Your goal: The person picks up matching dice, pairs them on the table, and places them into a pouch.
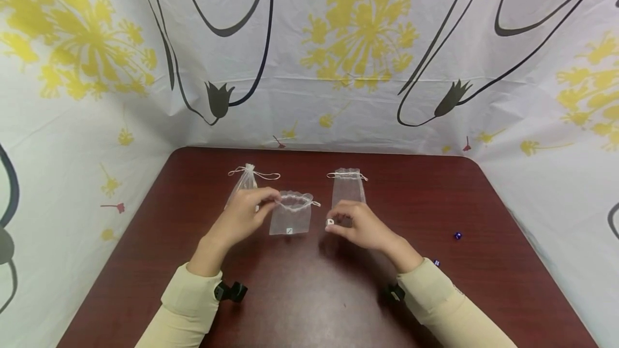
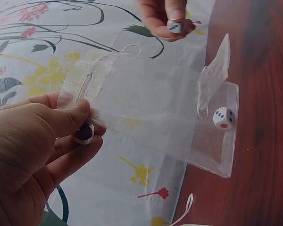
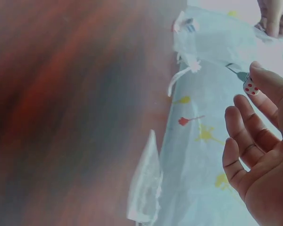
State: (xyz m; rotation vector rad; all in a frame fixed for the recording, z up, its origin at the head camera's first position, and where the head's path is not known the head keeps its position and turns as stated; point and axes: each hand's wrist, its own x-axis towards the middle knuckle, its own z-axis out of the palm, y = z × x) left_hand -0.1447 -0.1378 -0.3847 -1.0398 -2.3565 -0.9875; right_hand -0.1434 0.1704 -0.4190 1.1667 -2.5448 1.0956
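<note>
My left hand (image 1: 242, 216) pinches the rim of a sheer white drawstring pouch (image 1: 299, 219) between thumb and fingers, and its mouth gapes in the head view. At the bottom of that pouch lies a white die (image 2: 223, 118) with blue and red pips. To the right of the pouch, my right hand (image 1: 365, 224) pinches another white die (image 3: 250, 87) between thumb and index finger. The remaining fingers of that hand are loosely bent in the right wrist view. This held die is apart from the pouch, level with its lower half in the head view.
Behind my left hand a gathered sheer pouch (image 1: 247, 180) stands on the dark red table (image 1: 309, 294). A flat sheer pouch (image 1: 349, 189) lies behind my right hand. Two small blue dice, one farther back (image 1: 458, 236), lie at right near my sleeve. A patterned cloth surrounds the table.
</note>
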